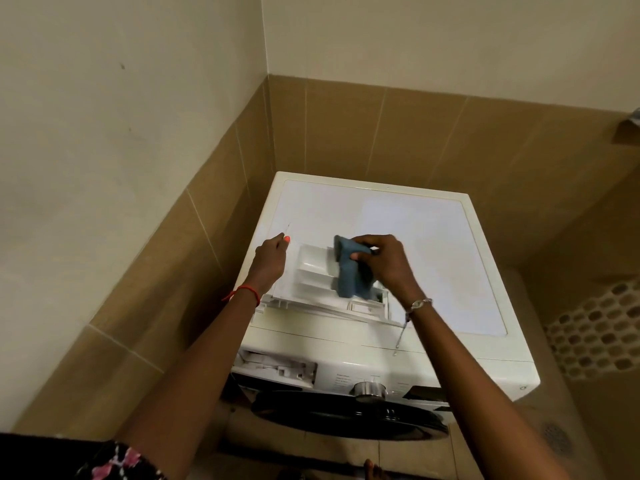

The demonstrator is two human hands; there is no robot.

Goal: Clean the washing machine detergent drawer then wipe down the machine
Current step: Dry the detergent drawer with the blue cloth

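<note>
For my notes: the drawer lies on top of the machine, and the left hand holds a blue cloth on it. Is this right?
No: in the head view the right hand holds the blue cloth on the drawer, which lies on the machine.

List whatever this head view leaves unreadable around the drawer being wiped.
- White plastic detergent drawer, head view: its right compartments are covered by the blue cloth and right hand.
- Left hand: fingers hidden behind the hand itself, so its hold on the drawer is unclear.
- Lettering beside the silver dial: too small and blurred.
- Dark round door: partly crossed by the right forearm.
</note>
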